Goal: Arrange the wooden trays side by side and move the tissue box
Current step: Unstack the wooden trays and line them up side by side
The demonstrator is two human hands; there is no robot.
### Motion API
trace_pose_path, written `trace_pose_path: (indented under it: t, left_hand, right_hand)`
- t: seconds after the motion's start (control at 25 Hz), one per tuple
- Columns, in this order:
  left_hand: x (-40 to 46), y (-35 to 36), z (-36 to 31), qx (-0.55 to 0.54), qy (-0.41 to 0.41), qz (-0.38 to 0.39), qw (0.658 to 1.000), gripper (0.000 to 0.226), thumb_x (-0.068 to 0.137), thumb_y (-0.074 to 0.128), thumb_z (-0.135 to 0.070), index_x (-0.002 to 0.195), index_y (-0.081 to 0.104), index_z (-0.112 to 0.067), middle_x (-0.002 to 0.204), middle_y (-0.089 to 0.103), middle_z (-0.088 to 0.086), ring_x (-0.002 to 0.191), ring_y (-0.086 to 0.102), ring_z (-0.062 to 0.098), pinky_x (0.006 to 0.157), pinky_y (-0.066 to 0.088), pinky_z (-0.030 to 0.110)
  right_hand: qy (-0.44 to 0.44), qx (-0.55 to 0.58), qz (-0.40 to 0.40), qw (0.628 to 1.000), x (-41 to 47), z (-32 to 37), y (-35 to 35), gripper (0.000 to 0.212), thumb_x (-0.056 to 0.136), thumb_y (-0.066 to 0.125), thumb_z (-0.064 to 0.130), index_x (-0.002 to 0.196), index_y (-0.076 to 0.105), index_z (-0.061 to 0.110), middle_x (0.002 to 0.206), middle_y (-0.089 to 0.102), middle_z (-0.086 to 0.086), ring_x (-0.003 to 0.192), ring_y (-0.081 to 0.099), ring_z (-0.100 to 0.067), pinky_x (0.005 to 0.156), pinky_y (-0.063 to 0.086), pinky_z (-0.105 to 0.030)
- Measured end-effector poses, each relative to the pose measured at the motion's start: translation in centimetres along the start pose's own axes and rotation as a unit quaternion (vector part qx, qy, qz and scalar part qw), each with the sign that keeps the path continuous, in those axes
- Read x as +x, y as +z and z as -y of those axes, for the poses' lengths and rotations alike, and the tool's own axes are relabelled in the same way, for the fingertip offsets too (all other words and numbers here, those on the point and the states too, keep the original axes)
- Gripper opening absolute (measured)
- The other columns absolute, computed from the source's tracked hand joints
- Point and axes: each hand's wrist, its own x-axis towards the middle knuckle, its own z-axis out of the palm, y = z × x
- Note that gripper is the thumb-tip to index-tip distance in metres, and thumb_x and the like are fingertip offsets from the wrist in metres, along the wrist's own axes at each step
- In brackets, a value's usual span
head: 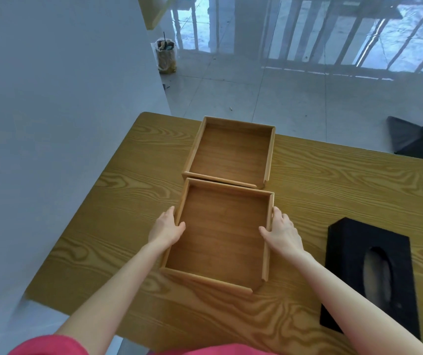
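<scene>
Two empty wooden trays lie on the wooden table point(346, 190). The near tray point(218, 237) sits in front of me and the far tray point(230, 155) sits right behind it, their rims almost touching. My left hand point(166, 228) grips the near tray's left wall, thumb inside. My right hand point(282, 230) grips its right wall, thumb inside as well. A black tissue box point(353, 252) with an oval slot on top lies flat to the right of the near tray, apart from it.
The table's left edge runs close to a white wall point(51, 124). Beyond the far edge is a tiled floor with a bag of rubbish point(165, 56) and a black stand base point(410, 137) at the right.
</scene>
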Motion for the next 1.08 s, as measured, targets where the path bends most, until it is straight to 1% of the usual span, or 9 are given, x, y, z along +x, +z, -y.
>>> trace_pose_path:
  t: [0.12,0.2,0.4,0.52,0.6,0.68,0.76,0.92,1.08]
  left_hand:
    - [-1.0,0.6,0.8,-0.012,0.003,-0.024,1.000,0.052,0.094,0.045,-0.012,0.143,0.030,-0.006,0.147,0.039,0.014,0.135,0.038,0.029,0.111,0.033,0.037]
    - [-1.4,0.7,1.0,-0.020,0.005,-0.037,0.999,0.049,0.094,0.044,-0.009,0.141,0.034,-0.006,0.145,0.043,0.015,0.133,0.041,0.029,0.110,0.034,0.037]
    - [-2.2,0.7,1.1,-0.027,-0.008,-0.036,0.999,0.049,0.093,0.047,-0.009,0.141,0.036,-0.010,0.143,0.047,0.011,0.131,0.045,0.027,0.108,0.038,0.037]
    - [-3.0,1.0,1.0,-0.025,-0.007,-0.029,0.999,0.050,0.093,0.047,-0.010,0.141,0.035,-0.011,0.144,0.046,0.010,0.132,0.044,0.026,0.107,0.039,0.037]
    - [-3.5,1.0,0.7,-0.018,0.004,-0.030,0.999,0.050,0.093,0.047,-0.011,0.141,0.035,-0.010,0.144,0.045,0.010,0.132,0.043,0.026,0.108,0.038,0.037]
    - [-3.9,0.7,0.1,-0.015,0.023,-0.039,0.999,0.050,0.093,0.047,-0.011,0.141,0.036,-0.009,0.144,0.046,0.011,0.132,0.043,0.026,0.108,0.037,0.037]
    - [-4.1,0.1,-0.8,-0.016,0.046,-0.053,0.997,0.049,0.092,0.047,-0.010,0.140,0.037,-0.008,0.141,0.049,0.012,0.130,0.046,0.027,0.106,0.039,0.037]
    - [-4.6,-1.1,-3.0,-0.021,0.090,-0.076,0.993,0.048,0.092,0.049,-0.011,0.139,0.040,-0.008,0.138,0.052,0.013,0.126,0.050,0.028,0.102,0.042,0.038]
    - [-4.6,-1.7,-5.6,-0.023,0.124,-0.092,0.988,0.048,0.092,0.050,-0.011,0.138,0.040,-0.007,0.137,0.053,0.013,0.125,0.051,0.027,0.102,0.043,0.037]
  right_hand:
    - [-0.006,0.005,-0.010,1.000,-0.8,-0.4,0.5,0.069,0.091,0.052,0.021,0.146,0.012,0.009,0.139,0.041,-0.017,0.121,0.049,-0.033,0.092,0.046,-0.041]
    - [-0.011,0.013,-0.014,1.000,-1.0,-0.5,0.7,0.068,0.091,0.051,0.017,0.146,0.012,0.009,0.138,0.042,-0.018,0.120,0.049,-0.033,0.092,0.046,-0.040]
    - [-0.017,0.043,-0.021,0.999,-1.3,-0.7,0.4,0.068,0.089,0.051,0.011,0.146,0.015,0.009,0.136,0.044,-0.017,0.121,0.048,-0.032,0.096,0.044,-0.041]
    - [-0.027,0.052,-0.032,0.998,-1.6,-1.2,-0.3,0.067,0.088,0.052,0.010,0.146,0.018,0.010,0.131,0.048,-0.017,0.116,0.051,-0.032,0.094,0.046,-0.042]
    - [-0.036,0.056,-0.044,0.997,-1.7,-1.4,-0.9,0.066,0.088,0.052,0.010,0.146,0.019,0.010,0.127,0.050,-0.017,0.113,0.052,-0.031,0.092,0.047,-0.041]
    - [-0.038,0.070,-0.059,0.995,-1.9,-1.7,-1.7,0.066,0.087,0.053,0.010,0.145,0.021,0.010,0.128,0.050,-0.015,0.115,0.051,-0.031,0.092,0.046,-0.040]
    - [-0.041,0.083,-0.076,0.993,-2.2,-2.1,-2.5,0.066,0.086,0.054,0.010,0.145,0.023,0.010,0.130,0.051,-0.014,0.117,0.051,-0.030,0.093,0.045,-0.039]
    - [-0.061,0.091,-0.112,0.988,-2.3,-2.9,-4.3,0.066,0.086,0.056,0.009,0.144,0.025,0.008,0.127,0.054,-0.016,0.113,0.054,-0.030,0.090,0.047,-0.037]
    - [-0.074,0.090,-0.141,0.983,-1.6,-3.6,-6.9,0.065,0.086,0.057,0.009,0.143,0.026,0.006,0.127,0.056,-0.017,0.113,0.055,-0.032,0.089,0.048,-0.039]
